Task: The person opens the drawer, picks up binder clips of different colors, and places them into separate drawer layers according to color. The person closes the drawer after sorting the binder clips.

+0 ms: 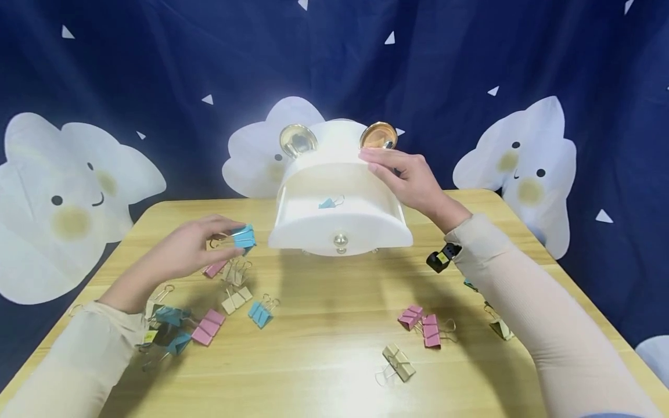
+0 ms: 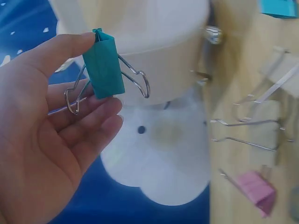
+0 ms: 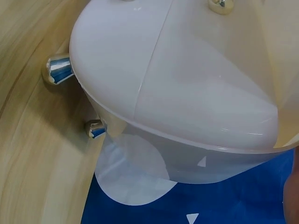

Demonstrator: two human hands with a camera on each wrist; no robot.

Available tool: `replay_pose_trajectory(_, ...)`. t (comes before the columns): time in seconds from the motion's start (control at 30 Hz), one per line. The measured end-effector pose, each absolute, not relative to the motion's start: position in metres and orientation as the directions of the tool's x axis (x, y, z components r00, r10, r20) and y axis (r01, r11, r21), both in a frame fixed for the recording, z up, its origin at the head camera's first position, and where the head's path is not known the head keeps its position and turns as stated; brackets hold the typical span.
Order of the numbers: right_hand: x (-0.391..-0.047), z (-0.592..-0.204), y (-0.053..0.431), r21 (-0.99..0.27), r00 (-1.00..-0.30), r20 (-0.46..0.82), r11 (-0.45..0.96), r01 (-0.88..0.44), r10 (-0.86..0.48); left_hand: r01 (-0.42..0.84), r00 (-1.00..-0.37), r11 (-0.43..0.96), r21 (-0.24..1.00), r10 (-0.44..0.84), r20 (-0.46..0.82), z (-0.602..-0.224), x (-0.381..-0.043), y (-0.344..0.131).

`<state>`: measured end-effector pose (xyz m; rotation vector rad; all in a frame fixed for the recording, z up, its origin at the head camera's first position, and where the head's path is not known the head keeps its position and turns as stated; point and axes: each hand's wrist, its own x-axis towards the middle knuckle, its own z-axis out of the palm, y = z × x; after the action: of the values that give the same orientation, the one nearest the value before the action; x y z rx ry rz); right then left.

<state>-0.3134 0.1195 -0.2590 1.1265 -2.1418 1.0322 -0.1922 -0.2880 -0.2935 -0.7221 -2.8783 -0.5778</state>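
Note:
A blue binder clip [image 1: 244, 237] is pinched between the thumb and fingers of my left hand [image 1: 195, 247], held up to the left of a white box. In the left wrist view this clip [image 2: 103, 67] shows both wire handles spread apart. My right hand [image 1: 405, 177] touches the box's top edge with nearly straight fingers, just below the right gold ear [image 1: 378, 136]. The white box [image 1: 340, 139] has its curved front, with a round knob [image 1: 341, 240], standing open. Inside lies another blue binder clip [image 1: 327, 202].
Pink, blue and cream binder clips [image 1: 208, 327] lie scattered on the wooden table [image 1: 313, 360] at left. Two pink clips [image 1: 431, 331] and a gold-toned clip [image 1: 399, 362] lie front right; several more lie near my right sleeve. Behind hangs a blue curtain [image 1: 345, 64].

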Motion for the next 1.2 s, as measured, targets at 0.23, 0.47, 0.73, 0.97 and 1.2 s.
replay_pose_trajectory(0.23,-0.314,-0.259,0.118,-0.399,-0.534,0.714,0.363,-0.842,-0.453,0.503,-0.863,0.796,0.337,0.437,0.255,-0.272,-0.194,-0.284)
replay_pose_trajectory(0.47,-0.314,-0.257,0.119,-0.406,-0.537,0.715,0.359,-0.840,-0.448,0.536,-0.838,0.762,0.364,0.426,0.342,-0.250,-0.195,-0.271)
replay_pose_trajectory(0.73,-0.312,-0.260,0.118,-0.412,-0.548,0.704,0.369,-0.833,-0.451,0.567,-0.817,0.737,0.367,0.446,0.366,-0.230,-0.202,-0.254)
replay_pose_trajectory(0.97,-0.311,-0.262,0.117,-0.427,-0.563,0.693,0.372,-0.824,-0.451,0.597,-0.800,0.707,0.379,0.492,0.343,-0.217,-0.218,-0.237)
replay_pose_trajectory(1.2,-0.311,-0.261,0.117,-0.423,-0.560,0.696,0.373,-0.826,-0.449,0.606,-0.795,0.680,0.413,0.536,0.283,-0.213,-0.233,-0.215)
